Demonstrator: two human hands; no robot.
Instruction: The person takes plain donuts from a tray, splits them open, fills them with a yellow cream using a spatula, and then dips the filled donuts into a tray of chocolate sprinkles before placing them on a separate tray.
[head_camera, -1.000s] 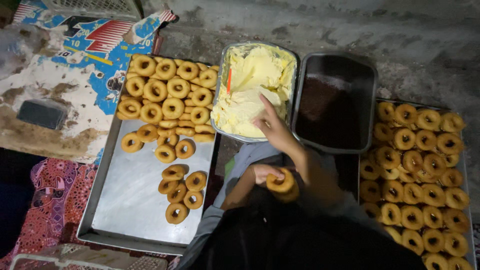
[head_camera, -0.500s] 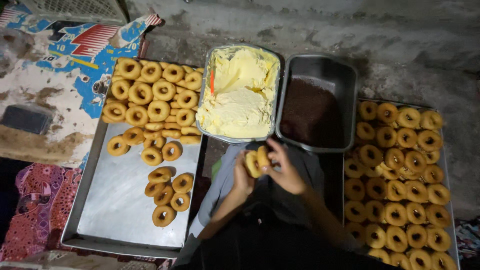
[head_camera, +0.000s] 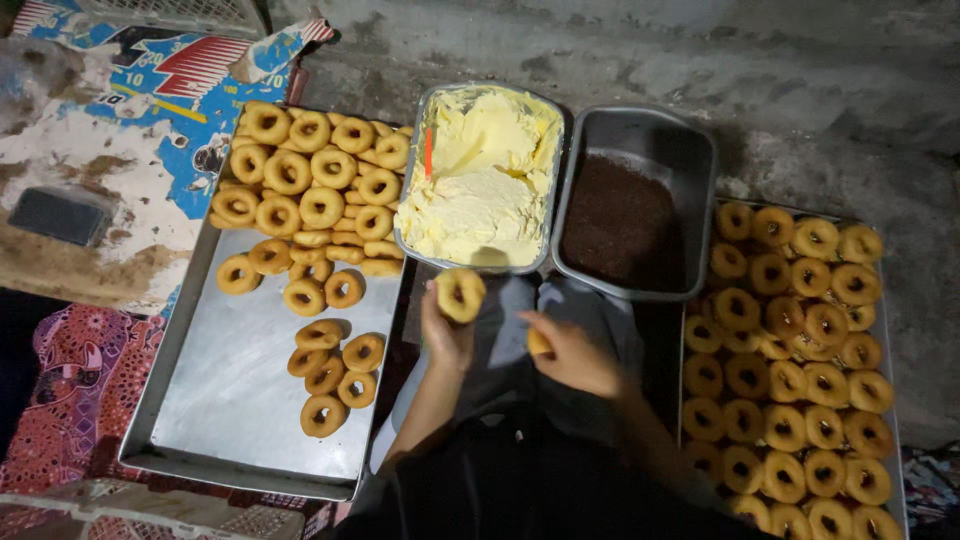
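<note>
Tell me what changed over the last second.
The right hand left the tub of pale yellow cream and met the left hand, then drew back holding a doughnut piece. The left hand now holds up a golden ring doughnut. Trays, tubs unchanged.

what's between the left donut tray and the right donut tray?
Head view: the cream tub and the tub of dark sprinkles sit side by side between the left tray and right tray, with the person's hands just below them.

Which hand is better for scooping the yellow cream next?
Probably the right hand: it holds only a small piece, while the left hand is busy holding up a donut near the cream tub.
</note>
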